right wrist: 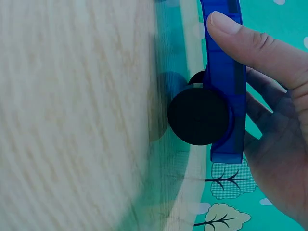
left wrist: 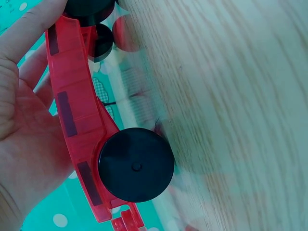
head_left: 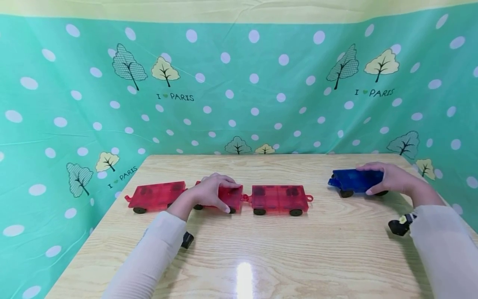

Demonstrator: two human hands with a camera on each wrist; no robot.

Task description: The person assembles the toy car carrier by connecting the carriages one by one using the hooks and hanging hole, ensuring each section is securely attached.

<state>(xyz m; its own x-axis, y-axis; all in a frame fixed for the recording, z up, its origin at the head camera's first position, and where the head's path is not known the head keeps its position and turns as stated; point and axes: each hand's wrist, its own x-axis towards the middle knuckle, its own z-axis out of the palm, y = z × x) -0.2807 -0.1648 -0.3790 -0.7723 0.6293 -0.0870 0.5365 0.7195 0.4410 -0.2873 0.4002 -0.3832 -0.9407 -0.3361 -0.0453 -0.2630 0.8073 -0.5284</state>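
Three translucent red toy train cars stand in a row on the table. My left hand grips the middle red car from above, thumb on its near side; its black wheel shows large in the left wrist view. To its left is another red car, their joint partly hidden by my hand. The right red car is hooked to the middle one, its free ring pointing right. Apart on the right, my right hand holds a blue toy train car by its right end, thumb on the near side.
The pale wooden table carries all the cars. Behind and at the left hangs a green dotted cloth with printed trees. A black wrist-worn device sits below my right wrist, and another below my left.
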